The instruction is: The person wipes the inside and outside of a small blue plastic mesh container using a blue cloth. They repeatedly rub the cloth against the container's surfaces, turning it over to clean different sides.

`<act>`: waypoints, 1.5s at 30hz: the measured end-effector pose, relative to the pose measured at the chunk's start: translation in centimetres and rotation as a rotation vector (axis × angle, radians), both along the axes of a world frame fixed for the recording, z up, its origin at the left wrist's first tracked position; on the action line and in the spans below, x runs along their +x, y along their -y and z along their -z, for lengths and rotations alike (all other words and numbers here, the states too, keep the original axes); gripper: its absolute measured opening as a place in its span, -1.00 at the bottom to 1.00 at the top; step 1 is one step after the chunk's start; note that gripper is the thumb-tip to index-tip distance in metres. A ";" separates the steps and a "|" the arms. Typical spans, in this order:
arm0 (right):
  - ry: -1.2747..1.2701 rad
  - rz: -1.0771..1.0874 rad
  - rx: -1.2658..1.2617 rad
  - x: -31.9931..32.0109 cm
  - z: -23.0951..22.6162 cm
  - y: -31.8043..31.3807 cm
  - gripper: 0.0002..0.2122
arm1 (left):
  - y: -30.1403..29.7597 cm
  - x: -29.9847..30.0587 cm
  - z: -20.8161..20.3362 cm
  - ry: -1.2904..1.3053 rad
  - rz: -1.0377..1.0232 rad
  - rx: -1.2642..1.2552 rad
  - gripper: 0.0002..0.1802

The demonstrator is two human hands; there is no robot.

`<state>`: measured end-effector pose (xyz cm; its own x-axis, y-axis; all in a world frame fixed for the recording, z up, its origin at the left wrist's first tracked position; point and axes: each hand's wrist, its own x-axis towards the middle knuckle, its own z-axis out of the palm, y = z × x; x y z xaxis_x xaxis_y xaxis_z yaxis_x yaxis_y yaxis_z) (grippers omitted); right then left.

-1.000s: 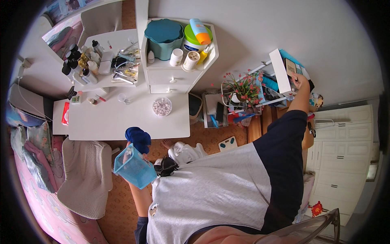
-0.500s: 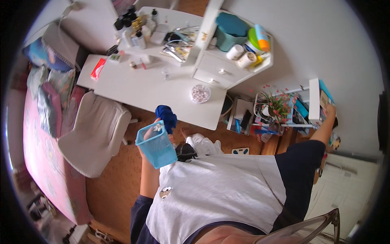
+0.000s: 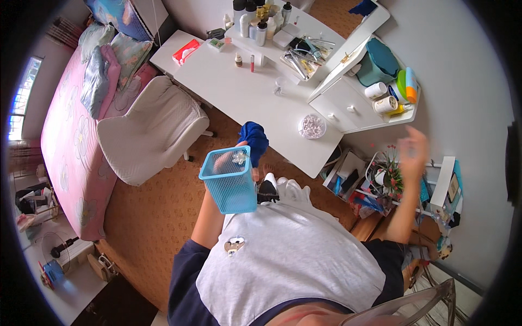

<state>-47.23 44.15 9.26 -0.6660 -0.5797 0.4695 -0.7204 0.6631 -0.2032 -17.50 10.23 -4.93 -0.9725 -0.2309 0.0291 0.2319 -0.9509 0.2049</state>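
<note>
Left fingers (image 3: 255, 174) grip the blue basket (image 3: 232, 193), blue cloth (image 3: 254, 142) alongside; blurred right hand (image 3: 413, 149) looks spread, empty. One careless sweep could topple the orange-capped bottle (image 3: 411, 87) by the cabinet's (image 3: 348, 95) right edge!

We find the right hand (image 3: 413, 150) withdrawn from the white box (image 3: 442, 181) at right; it now hangs in the air, blurred, near the flowering plant (image 3: 393, 180). Our view has turned, exposing more of the window (image 3: 24, 98) at left.
</note>
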 end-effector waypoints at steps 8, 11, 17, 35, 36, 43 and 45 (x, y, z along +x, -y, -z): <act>1.187 -0.969 -0.135 12.1 9.9 19.5 -0.10 | -1.4 1.5 -5.0 0.101 -0.025 -0.070 -0.42; 1.128 -0.941 0.007 13.8 10.8 21.7 -0.30 | -0.5 2.7 -4.4 0.172 0.086 -0.005 -0.34; 1.534 -0.743 -0.329 12.4 10.5 18.0 -0.51 | 1.5 2.0 -3.6 0.099 -0.122 -0.316 -0.10; 0.669 -0.847 -0.539 16.8 7.0 17.4 -0.57 | -0.6 -2.2 -4.1 0.504 -0.413 -0.680 -0.23; 0.559 -0.874 -0.504 16.9 7.1 17.5 -0.55 | -0.8 -2.3 -4.6 0.539 -0.428 -0.776 -0.23; 0.551 -0.783 -0.614 16.4 8.6 18.3 -0.31 | -2.7 -1.8 -6.0 0.476 -0.403 -0.910 -0.14; 0.732 -0.759 -0.642 16.1 8.8 18.2 -0.23 | -3.2 -1.3 -6.6 0.500 -0.390 -0.927 -0.10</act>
